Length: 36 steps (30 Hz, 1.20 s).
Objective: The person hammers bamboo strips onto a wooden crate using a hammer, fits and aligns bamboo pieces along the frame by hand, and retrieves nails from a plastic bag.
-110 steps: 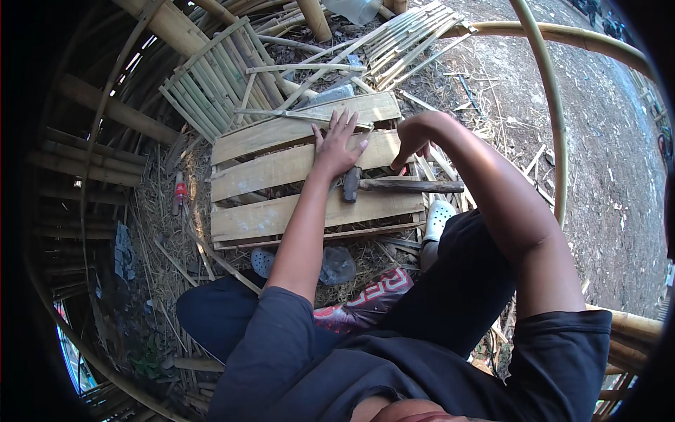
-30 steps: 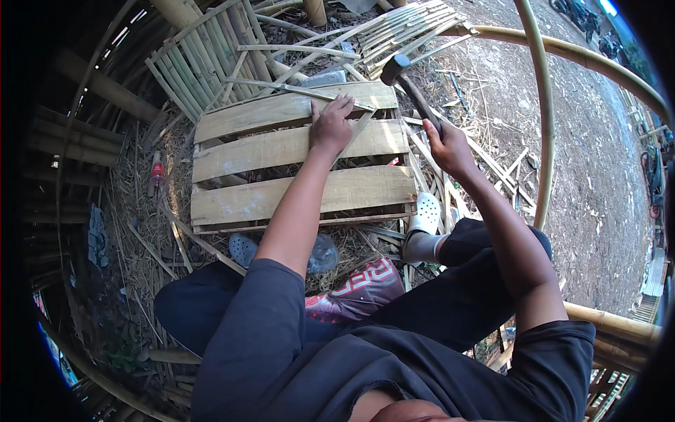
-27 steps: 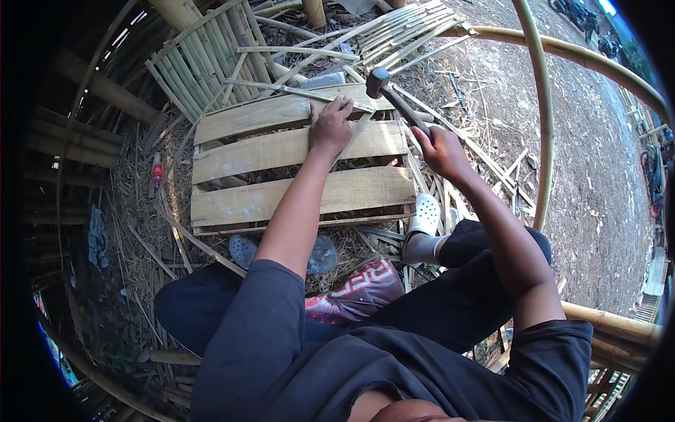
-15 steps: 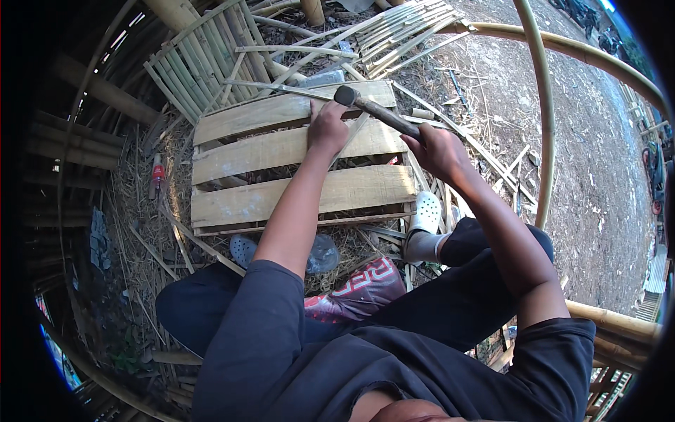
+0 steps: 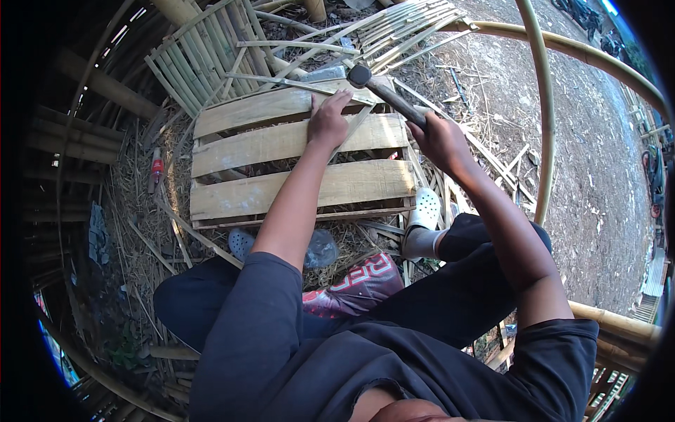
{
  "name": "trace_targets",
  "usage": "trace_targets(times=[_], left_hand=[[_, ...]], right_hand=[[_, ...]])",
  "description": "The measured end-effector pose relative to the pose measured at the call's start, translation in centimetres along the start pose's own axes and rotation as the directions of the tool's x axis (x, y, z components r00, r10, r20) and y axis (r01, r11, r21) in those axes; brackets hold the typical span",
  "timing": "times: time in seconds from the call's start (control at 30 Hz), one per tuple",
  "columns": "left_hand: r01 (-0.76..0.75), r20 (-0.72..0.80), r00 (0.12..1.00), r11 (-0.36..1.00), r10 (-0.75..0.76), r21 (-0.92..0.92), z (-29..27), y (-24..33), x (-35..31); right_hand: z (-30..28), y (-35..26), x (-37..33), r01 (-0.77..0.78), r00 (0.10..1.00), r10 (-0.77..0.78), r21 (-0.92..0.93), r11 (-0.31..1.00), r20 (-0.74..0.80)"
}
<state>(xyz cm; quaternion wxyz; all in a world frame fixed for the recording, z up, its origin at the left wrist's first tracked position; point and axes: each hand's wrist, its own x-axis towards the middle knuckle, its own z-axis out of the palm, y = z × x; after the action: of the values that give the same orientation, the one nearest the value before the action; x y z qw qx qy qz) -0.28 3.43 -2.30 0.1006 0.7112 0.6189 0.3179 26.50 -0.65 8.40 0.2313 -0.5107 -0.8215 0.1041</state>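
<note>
At the left of the frame, a bottle (image 5: 156, 170) with a red label lies on the straw. In the upper left stands a panel (image 5: 205, 65) of narrow bamboo slats, greenish and tan. In the middle of the frame is the wooden crate (image 5: 246, 193). Its top has three broad boards, pale yellow-brown, with dark gaps between them; the lowest board carries whitish smears on its left part. The left hand (image 5: 329, 123) rests on the upper boards, its back turned up and its thumb apart; whether the fingers pinch something, I cannot tell. A thin pale strip (image 5: 292, 84) runs from the upper left to these fingers, and its end meets another slanting strip (image 5: 356, 128). Just to the right is the hammer (image 5: 396, 103), in the upper middle of the frame. Its head is dark, short and blunt, and its wooden handle is brown and looks worn. The right hand (image 5: 444, 144) grasps this handle near its lower end, with the fingers wrapped around. Below is a white shoe (image 5: 425, 209) with holes.
</note>
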Motion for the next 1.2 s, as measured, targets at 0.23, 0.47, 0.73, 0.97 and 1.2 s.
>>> trace_targets(times=[0.23, 0.47, 0.73, 0.97, 1.2], left_hand=[[0.028, -0.002, 1.000, 0.999, -0.028, 0.015, -0.4, -0.6, -0.6], [-0.062, -0.052, 0.996, 0.994, 0.067, 0.086, 0.0, -0.6, -0.1], [-0.002, -0.088, 0.996, 1.000, 0.004, 0.017, 0.6, -1.2, 0.0], [-0.141, -0.074, 0.986, 0.984, 0.149, 0.106, 0.0, -1.2, -0.8], [0.005, 0.000, 1.000, 0.999, -0.005, 0.031, -0.1, 0.1, -0.3]], right_hand=[[-1.3, -3.2, 0.8, -0.019, 0.995, 0.024, -0.059, 0.998, 0.094], [0.9, 0.3, -0.3, 0.027, 0.991, -0.002, -0.189, 0.982, 0.132], [0.8, 0.8, 0.1, 0.087, 0.986, -0.053, -0.214, 0.973, 0.158], [1.6, 1.2, -0.9, 0.228, 0.971, -0.209, -0.200, 0.953, 0.115], [1.7, 1.6, -0.5, 0.007, 0.977, 0.057, -0.296, 0.955, 0.207]])
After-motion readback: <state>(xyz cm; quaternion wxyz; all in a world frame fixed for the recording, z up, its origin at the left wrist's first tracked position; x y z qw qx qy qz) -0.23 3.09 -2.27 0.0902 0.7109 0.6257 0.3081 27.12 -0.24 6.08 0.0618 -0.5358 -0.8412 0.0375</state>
